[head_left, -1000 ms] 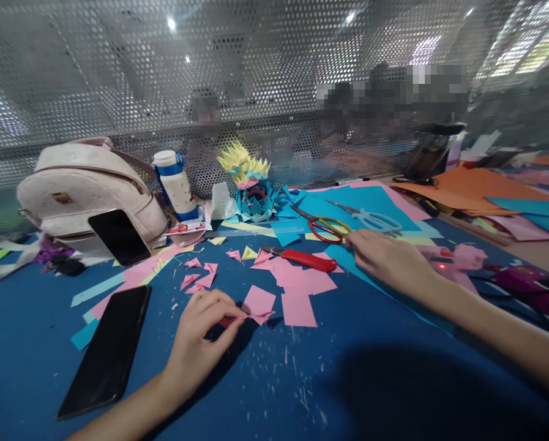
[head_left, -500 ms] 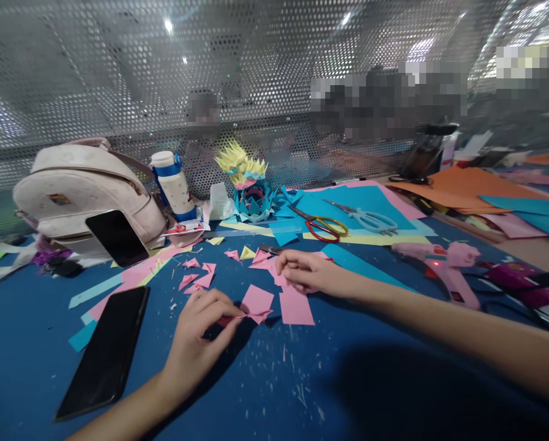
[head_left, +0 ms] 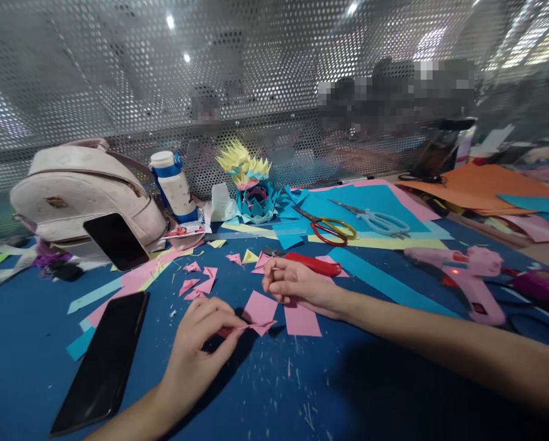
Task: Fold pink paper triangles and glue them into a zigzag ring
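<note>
Paper (head_left: 256, 326), pink and folded thin, is pinched between the thumb and finger of the left hand (head_left: 201, 343), over the blue table (head_left: 375, 392). A small fold seems to be being made. The right hand (head_left: 302, 288) is half curled by flat pink paper squares (head_left: 303, 321); whether anything is held cannot be told. Soft, careful pressing seems to be needed.

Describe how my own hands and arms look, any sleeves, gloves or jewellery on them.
Your left hand and right hand are gloveless, no ring visible. The left forearm and right forearm show no sleeve, watch or bracelet within view.
</note>
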A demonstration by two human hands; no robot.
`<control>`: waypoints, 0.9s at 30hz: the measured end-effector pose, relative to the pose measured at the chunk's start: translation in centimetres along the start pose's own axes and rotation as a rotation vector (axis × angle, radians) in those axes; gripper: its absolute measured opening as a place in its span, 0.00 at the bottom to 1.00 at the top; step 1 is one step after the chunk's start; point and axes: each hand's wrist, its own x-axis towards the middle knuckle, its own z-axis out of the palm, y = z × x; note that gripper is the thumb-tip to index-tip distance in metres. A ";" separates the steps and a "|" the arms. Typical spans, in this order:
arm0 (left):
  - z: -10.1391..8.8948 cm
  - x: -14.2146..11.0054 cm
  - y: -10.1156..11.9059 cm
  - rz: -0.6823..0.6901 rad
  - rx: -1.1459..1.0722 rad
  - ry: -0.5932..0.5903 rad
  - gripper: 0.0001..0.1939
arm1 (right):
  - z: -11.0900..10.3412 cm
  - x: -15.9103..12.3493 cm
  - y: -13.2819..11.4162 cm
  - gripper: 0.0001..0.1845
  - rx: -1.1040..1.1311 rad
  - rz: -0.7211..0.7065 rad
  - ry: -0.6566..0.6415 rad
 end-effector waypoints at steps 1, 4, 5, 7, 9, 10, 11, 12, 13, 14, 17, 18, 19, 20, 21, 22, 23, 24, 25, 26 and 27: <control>0.0 0.0 0.0 -0.004 0.001 -0.002 0.06 | -0.1 0.0 0.0 0.20 0.026 -0.002 -0.001; 0.0 -0.1 -0.2 -0.014 -0.002 -0.011 0.06 | -0.3 -0.1 0.1 0.21 0.091 -0.009 -0.007; 0.0 -0.1 -0.2 -0.016 -0.004 -0.013 0.06 | -0.3 -0.1 0.1 0.21 0.109 -0.013 -0.010; 0.0 -0.1 -0.3 -0.019 -0.007 -0.014 0.07 | -0.2 -0.1 0.2 0.21 0.141 -0.023 -0.016; 0.0 -0.1 -0.3 -0.022 -0.007 -0.015 0.07 | -0.2 -0.2 0.2 0.21 0.168 -0.034 -0.022; 0.0 -0.1 -0.3 -0.022 -0.007 -0.014 0.08 | -0.2 -0.2 0.2 0.21 0.179 -0.037 -0.026; 0.0 -0.1 -0.2 -0.022 -0.007 -0.014 0.08 | -0.2 -0.2 0.2 0.20 0.189 -0.040 -0.028; -0.1 -0.1 -0.2 -0.023 -0.008 -0.012 0.08 | -0.3 -0.2 0.2 0.20 0.198 -0.043 -0.031; -0.1 -0.1 -0.2 -0.022 -0.009 -0.010 0.08 | -0.3 -0.2 0.2 0.20 0.206 -0.044 -0.033; -0.1 -0.1 -0.2 -0.022 -0.010 -0.007 0.08 | -0.3 -0.3 0.2 0.19 0.212 -0.045 -0.037; 0.0 0.0 -0.2 -0.016 -0.016 0.000 0.07 | -0.5 -0.3 0.2 0.19 0.224 -0.048 -0.051; 0.1 0.0 -0.2 -0.018 -0.017 0.001 0.07 | -0.6 -0.2 0.3 0.18 0.226 -0.049 -0.056; 0.1 0.0 -0.3 -0.021 -0.017 -0.001 0.07 | -0.7 -0.2 0.3 0.18 0.226 -0.050 -0.059; 0.1 0.0 -0.3 -0.024 -0.017 -0.004 0.07 | -0.7 -0.2 0.4 0.19 0.227 -0.052 -0.062; 0.1 0.0 -0.3 -0.025 -0.018 -0.006 0.07 | -0.8 -0.2 0.4 0.19 0.227 -0.053 -0.065; 0.1 0.0 -0.3 -0.024 -0.018 -0.008 0.07 | -0.9 -0.2 0.5 0.19 0.228 -0.054 -0.067; 0.1 0.0 -0.3 -0.023 -0.019 -0.010 0.07 | -0.9 -0.2 0.5 0.19 0.231 -0.054 -0.070; 0.0 0.0 -0.3 -0.020 -0.018 -0.013 0.07 | -0.9 -0.2 0.5 0.18 0.233 -0.054 -0.074; 0.0 0.0 -0.3 -0.020 -0.015 -0.016 0.07 | -0.9 -0.2 0.5 0.18 0.237 -0.054 -0.078; 0.0 0.0 -0.3 -0.021 -0.013 -0.020 0.07 | -0.9 -0.2 0.5 0.18 0.241 -0.054 -0.083; 0.0 0.0 -0.3 -0.023 -0.010 -0.023 0.07 | -0.9 -0.2 0.5 0.17 0.245 -0.055 -0.088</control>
